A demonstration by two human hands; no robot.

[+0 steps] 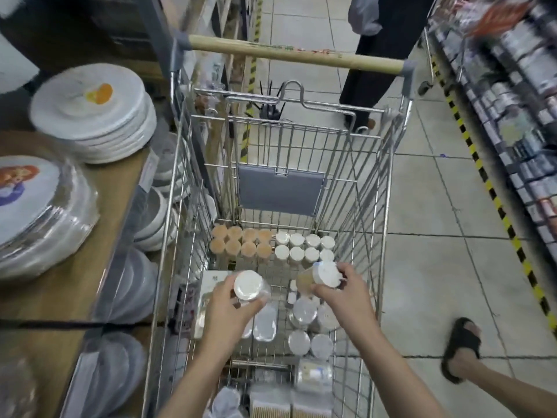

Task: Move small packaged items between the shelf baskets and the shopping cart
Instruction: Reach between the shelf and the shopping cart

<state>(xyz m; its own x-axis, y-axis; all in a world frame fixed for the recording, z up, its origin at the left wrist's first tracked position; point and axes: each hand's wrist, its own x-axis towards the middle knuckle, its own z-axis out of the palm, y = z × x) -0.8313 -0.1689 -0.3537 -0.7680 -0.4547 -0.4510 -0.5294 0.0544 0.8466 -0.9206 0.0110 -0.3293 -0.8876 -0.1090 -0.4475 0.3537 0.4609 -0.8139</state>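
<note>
Left hand: my fingers grip a white-lidded jar, lid up toward me.
Right hand: grips a second jar, axis tilted, above the cart.

Wire cart w/ capped jars; wooden shelf w/ plate stacks.
</note>
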